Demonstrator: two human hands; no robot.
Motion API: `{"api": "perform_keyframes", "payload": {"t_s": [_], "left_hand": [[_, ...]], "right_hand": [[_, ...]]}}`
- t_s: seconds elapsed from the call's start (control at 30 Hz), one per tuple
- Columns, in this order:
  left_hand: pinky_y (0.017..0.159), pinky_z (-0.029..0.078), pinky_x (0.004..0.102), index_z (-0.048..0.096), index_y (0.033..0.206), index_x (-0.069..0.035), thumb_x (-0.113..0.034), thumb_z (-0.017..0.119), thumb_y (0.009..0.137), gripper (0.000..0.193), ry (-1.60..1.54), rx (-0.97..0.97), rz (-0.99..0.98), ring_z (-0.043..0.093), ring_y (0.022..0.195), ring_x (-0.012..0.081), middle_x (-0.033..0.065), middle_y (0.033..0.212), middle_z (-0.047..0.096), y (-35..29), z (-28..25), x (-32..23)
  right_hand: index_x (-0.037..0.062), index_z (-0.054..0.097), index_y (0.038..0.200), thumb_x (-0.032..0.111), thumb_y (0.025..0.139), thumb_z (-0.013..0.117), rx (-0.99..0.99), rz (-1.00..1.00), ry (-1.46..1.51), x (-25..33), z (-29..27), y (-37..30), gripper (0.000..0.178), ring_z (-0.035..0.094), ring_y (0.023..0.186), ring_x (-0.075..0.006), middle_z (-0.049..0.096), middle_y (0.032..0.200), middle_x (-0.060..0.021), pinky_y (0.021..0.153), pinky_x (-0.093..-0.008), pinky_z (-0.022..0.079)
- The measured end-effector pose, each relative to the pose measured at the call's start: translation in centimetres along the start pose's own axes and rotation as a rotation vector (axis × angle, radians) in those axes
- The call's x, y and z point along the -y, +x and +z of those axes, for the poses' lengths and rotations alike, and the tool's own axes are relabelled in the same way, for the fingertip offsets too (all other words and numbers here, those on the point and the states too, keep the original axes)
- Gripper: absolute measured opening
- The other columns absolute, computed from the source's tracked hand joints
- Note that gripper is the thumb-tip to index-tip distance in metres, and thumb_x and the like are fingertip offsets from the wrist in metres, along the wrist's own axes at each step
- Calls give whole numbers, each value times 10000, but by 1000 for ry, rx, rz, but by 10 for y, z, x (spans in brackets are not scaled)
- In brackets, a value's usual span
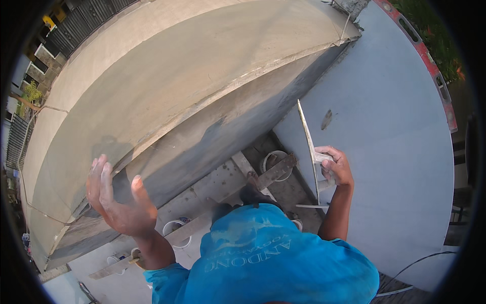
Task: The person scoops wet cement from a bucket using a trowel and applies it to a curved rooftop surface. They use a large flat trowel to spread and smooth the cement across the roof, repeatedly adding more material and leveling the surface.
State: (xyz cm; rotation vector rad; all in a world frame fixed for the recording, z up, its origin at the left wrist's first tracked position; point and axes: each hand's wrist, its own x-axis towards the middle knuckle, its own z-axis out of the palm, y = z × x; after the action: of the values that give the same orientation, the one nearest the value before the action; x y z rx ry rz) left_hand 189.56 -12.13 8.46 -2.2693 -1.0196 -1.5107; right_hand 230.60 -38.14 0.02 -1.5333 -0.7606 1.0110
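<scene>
Overhead, big curved concrete slab (pixel 177 76) w/ fresh smooth plaster, filling upper left; darker vertical face below its edge (pixel 238 126) running diagonal lower left to upper right. Right of it, flat grey rendered wall (pixel 395 152), w/ small dark blotch (pixel 326 119) near top. Red spirit level (pixel 425 55) along wall's far edge. Below, scaffold planks (pixel 212 187) and white buckets (pixel 276 162) underfoot, blue shirt (pixel 273 263) at bottom.

Plastering trowel (pixel 307 147) held edge-on, long axis near vertical, blade just beside grey wall, between wall and dark face. Right hand (pixel 334 167) clenched round its handle, so nearer by far. Left hand (pixel 119 197) released, fingers spread, palm turned toward slab edge, close to it, contact unclear; well apart from trowel. Nothing between blade and wall.
</scene>
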Motion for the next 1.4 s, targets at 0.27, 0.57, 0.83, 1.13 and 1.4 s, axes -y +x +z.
{"api": "perform_keyframes", "payload": {"t_s": [0.27, 0.57, 0.83, 1.13, 1.4], "left_hand": [[1245, 249, 445, 470, 1470, -45, -453, 636, 954, 679, -61, 602, 477, 349, 1476, 243, 115, 1538, 461, 125, 210, -161], [1254, 217, 452, 450, 1484, -37, -507, 586, 971, 708, 93, 977, 361, 355, 1472, 252, 128, 1552, 440, 139, 226, -197], [1227, 273, 454, 496, 1448, -8, -607, 570, 944, 786, -92, 882, 422, 412, 1438, 294, 172, 1501, 495, 180, 306, -271], [1078, 416, 455, 686, 1260, -87, -542, 649, 903, 580, -271, 903, 195, 523, 1334, 315, 179, 1335, 638, 217, 432, -368], [1008, 417, 471, 725, 949, -109, -318, 657, 868, 234, -354, 503, 15, 576, 1184, 304, 88, 1087, 702, 219, 426, -350]], "right_hand": [[-24, 666, 1208, 173, 888, 646, -213, 131, 84, -67, -49, 39, 376, 488, 605, -51, 580, 770, 3, 463, -221, 402], [72, 694, 1212, 175, 916, 675, -221, 262, 117, -133, -110, 43, 314, 482, 548, -59, 545, 695, 34, 490, -243, 389], [40, 687, 1222, 170, 918, 669, -368, 274, 174, -149, -128, 26, 331, 488, 551, -73, 560, 706, 10, 506, -260, 407], [17, 687, 1203, 230, 934, 692, -525, 238, 185, -191, -129, 4, 343, 476, 495, -80, 568, 693, 2, 481, -269, 403], [-8, 577, 1331, 301, 978, 663, -493, -214, 755, -116, -146, 57, 478, 524, 571, -64, 583, 793, 10, 497, -228, 426]]}}
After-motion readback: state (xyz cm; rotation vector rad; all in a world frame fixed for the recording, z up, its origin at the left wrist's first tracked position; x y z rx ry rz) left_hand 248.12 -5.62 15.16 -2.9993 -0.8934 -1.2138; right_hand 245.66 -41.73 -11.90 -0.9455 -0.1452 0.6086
